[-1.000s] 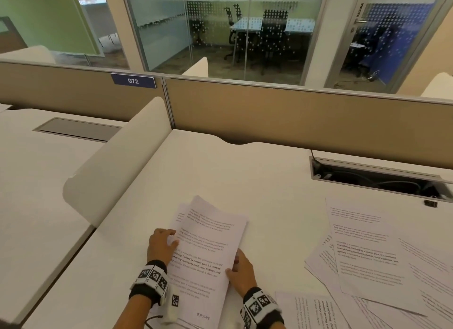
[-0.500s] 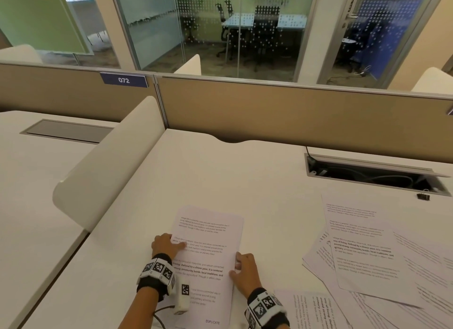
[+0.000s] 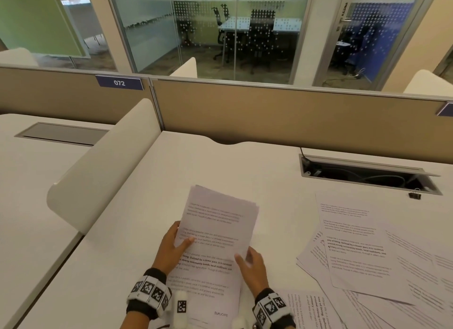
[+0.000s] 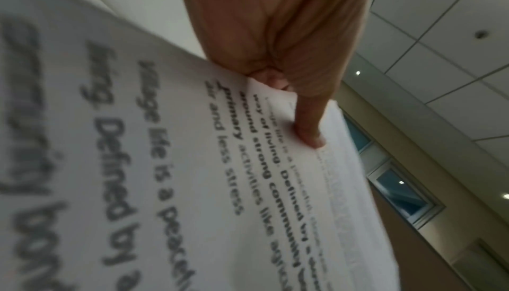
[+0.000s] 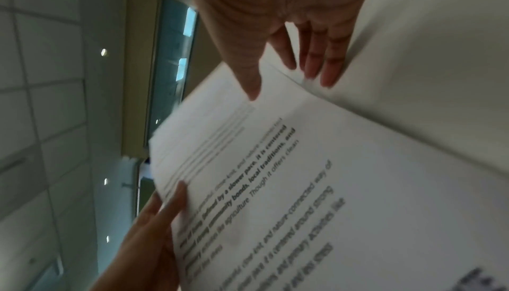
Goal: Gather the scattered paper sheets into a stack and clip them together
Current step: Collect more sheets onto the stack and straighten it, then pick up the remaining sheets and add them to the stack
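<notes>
You've lifted the stack [image 3: 218, 233] off the bench [image 3: 245, 167], where it lay flat a second ago: left hand [image 3: 171, 247] pinching its edge, right hand [image 3: 252, 267] spread loosely alongside. Loose sheets [image 3: 367, 260] still wait; binder clip [image 3: 414, 195] untouched.

left hand [image 3: 171, 247]: thumb over, fingers under, pinching | right hand [image 3: 252, 267]: fingers extended, thumb apart

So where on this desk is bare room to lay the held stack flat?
Bare white desktop lies between the held stack of printed sheets and the tan partition. Crowded at right: scattered printed sheets.
</notes>
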A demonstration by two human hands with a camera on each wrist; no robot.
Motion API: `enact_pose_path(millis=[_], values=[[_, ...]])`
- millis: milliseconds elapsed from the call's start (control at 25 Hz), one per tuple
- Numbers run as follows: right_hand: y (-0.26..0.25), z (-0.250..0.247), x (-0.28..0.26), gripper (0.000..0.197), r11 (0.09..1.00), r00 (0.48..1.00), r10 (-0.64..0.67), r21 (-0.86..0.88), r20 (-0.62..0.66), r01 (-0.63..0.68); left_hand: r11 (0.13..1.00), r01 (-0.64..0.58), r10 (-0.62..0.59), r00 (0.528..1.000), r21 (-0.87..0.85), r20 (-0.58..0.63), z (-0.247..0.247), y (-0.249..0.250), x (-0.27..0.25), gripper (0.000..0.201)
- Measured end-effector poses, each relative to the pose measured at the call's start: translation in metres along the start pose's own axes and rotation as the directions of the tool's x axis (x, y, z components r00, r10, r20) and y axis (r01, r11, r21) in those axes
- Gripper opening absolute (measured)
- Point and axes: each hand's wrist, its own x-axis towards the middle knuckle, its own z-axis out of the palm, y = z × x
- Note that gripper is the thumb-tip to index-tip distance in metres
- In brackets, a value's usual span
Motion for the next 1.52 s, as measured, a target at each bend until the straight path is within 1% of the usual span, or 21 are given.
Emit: enact_pose_path(millis=[40,80,120,160,200,280,320,400,480,600,760,840,960,1040,1160,1200,1280,1360,1440,1520], values=[[-0.007,-0.004,-0.001,0.022,0.997,0.998,-0.010,0.081,0.068,0.004,0.999,-0.028,0.028,1.000,-0.041,-0.009,0.000,0.008,-0.004,0.018],[-0.016,-0.009,-0.004,0.016,0.989,0.993,-0.035,0.145,0.109,0.019,0.996,-0.053,0.051,0.998,-0.076,-0.028,0.000,0.016,-0.007,0.017],[-0.025,-0.014,-0.006,0.015,0.979,0.990,-0.084,0.193,0.113,0.061,0.991,-0.078,0.072,0.996,-0.108,-0.061,0.000,0.023,-0.009,0.017],[-0.034,-0.018,-0.008,0.017,0.964,0.984,-0.155,0.230,0.090,0.131,0.985,-0.107,0.095,0.991,-0.133,-0.097,-0.001,0.029,-0.010,0.016],[-0.043,-0.021,-0.011,0.020,0.946,0.971,-0.234,0.242,0.057,0.214,0.978,-0.142,0.122,0.983,-0.152,-0.138,-0.001,0.034,-0.011,0.016],[-0.057,-0.024,-0.016,0.019,0.912,0.931,-0.364,0.206,0.007,0.355,0.963,-0.210,0.172,0.962,-0.170,-0.211,-0.002,0.044,-0.013,0.016],[-0.062,-0.024,-0.018,0.016,0.897,0.913,-0.408,0.183,-0.013,0.403,0.959,-0.232,0.189,0.952,-0.165,-0.239,-0.003,0.049,-0.015,0.014],[-0.068,-0.025,-0.021,0.013,0.867,0.880,-0.471,0.153,-0.053,0.473,0.956,-0.257,0.210,0.936,-0.141,-0.283,-0.004,0.055,-0.017,0.021],[-0.071,-0.026,-0.024,0.013,0.846,0.858,-0.508,0.145,-0.072,0.513,0.950,-0.276,0.220,0.924,-0.148,-0.311,-0.003,0.057,-0.019,0.026],[-0.069,-0.023,-0.027,0.021,0.853,0.865,-0.497,0.144,-0.063,0.501,0.950,-0.274,0.219,0.926,-0.148,-0.306,0.006,0.053,-0.020,0.032],[-0.064,-0.020,-0.026,0.017,0.869,0.873,-0.482,0.084,-0.075,0.487,0.956,-0.252,0.195,0.928,-0.151,-0.316,0.015,0.047,-0.019,0.017],[-0.066,-0.020,-0.027,0.018,0.869,0.874,-0.481,0.094,-0.071,0.486,0.951,-0.258,0.191,0.923,-0.169,-0.334,0.014,0.049,-0.016,0.014],[-0.067,-0.022,-0.029,0.019,0.881,0.889,-0.455,0.120,-0.051,0.457,0.957,-0.235,0.174,0.935,-0.172,-0.310,0.006,0.049,-0.010,0.012],[-0.060,-0.024,-0.028,0.022,0.907,0.913,-0.406,0.104,-0.046,0.408,0.971,-0.194,0.151,0.951,-0.141,-0.269,0.001,0.040,-0.001,0.013],[-0.040,-0.027,-0.025,0.030,0.958,0.964,-0.261,0.116,-0.042,0.264,0.990,-0.113,0.097,0.978,-0.080,-0.183,0.003,0.014,0.014,0.015],[-0.032,-0.029,-0.025,0.034,0.968,0.975,-0.217,0.116,-0.053,0.222,0.994,-0.083,0.071,0.985,-0.070,-0.155,0.006,0.004,0.017,0.015],[-0.016,-0.037,-0.030,0.036,0.978,0.978,-0.184,0.086,-0.094,0.192,0.999,-0.017,0.012,0.992,-0.043,-0.123,0.013,-0.018,0.024,0.015],[-0.003,-0.049,-0.036,0.035,0.980,0.968,-0.190,0.034,-0.165,0.198,0.999,0.044,-0.043,0.992,0.009,-0.116,0.018,-0.039,0.030,0.015],[0.008,-0.066,-0.043,0.035,0.982,0.944,-0.187,-0.018,-0.274,0.189,0.992,0.100,-0.090,0.988,0.080,-0.126,0.019,-0.056,0.037,0.017],[0.017,-0.090,-0.050,0.035,0.980,0.904,-0.198,-0.055,-0.379,0.191,0.981,0.115,-0.095,0.987,0.157,-0.127,0.018,-0.066,0.041,0.021]])
